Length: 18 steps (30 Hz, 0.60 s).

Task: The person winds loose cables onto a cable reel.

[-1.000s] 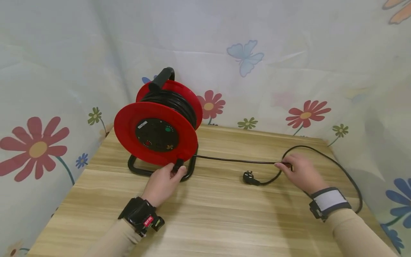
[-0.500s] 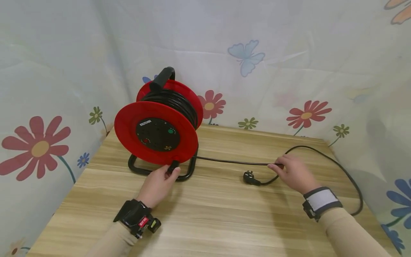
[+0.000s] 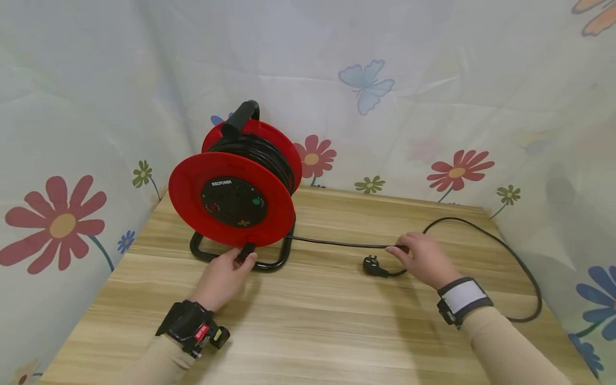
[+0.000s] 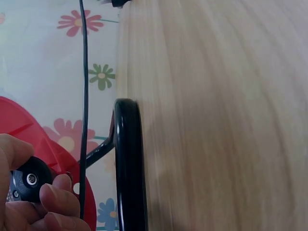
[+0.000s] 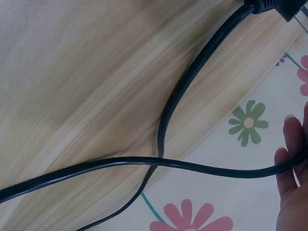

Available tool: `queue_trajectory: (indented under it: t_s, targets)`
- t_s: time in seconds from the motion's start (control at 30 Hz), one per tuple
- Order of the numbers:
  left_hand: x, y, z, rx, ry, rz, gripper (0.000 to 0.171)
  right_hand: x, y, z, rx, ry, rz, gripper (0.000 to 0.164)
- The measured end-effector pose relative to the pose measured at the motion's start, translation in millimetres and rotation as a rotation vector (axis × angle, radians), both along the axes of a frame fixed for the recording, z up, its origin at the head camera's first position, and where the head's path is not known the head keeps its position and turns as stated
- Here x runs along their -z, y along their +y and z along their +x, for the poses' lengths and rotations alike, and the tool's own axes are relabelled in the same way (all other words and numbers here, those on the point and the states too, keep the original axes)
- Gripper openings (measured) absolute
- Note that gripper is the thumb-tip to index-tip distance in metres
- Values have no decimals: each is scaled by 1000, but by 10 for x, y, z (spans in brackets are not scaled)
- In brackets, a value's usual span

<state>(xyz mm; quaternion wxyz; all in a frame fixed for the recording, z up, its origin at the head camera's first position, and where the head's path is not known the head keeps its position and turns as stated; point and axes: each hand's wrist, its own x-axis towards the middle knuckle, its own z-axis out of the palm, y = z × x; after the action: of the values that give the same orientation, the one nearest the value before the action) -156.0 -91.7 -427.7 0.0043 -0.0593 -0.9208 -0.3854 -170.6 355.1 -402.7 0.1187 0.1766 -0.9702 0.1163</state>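
Note:
A red cable reel [image 3: 185, 206] wound with black cable [image 3: 257, 149] stands at the left on a black tubular stand [image 3: 271, 266]. My left hand [image 3: 218, 280] pinches the black crank knob [image 3: 246, 249] at the bottom of the reel's front disc. In the left wrist view, fingers [image 4: 57, 197] curl around this knob [image 4: 36, 178]. From the reel, a stretch of cable [image 3: 332, 243] runs right to my right hand [image 3: 425, 262], which pinches it between thumb and fingers. Beyond the hand the cable loops right and back to a black plug [image 3: 374, 266], prongs up on the table.
The wooden table [image 3: 308, 331] meets a flower-printed curtain [image 3: 308, 64] at the back and sides. Atop the reel is a black carrying handle [image 3: 238, 120]. The loose cable loop [image 3: 531, 278] lies near the table's right edge.
The reel's front disc has turned clockwise, its lettering shifting right, while my left hand and the knob moved left. My right hand has moved left toward the reel with the cable; the plug barely moved.

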Motion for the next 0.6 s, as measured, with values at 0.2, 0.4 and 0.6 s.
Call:
queue_trajectory:
  t_s: [0.2, 0.4, 0.6]
  targets:
    - [-19, -67, -10, 8, 8, -7, 38, 22, -40, -15, -28, 8, -8, 26]
    - [-32, -104, -20, 19, 10, -19, 39, 36, -63, -20, -30, 11, -16, 22]
    - [-42, -123, -11, 9, 1, -21, 39, 29, -109, 5, -23, -5, -22, 19]
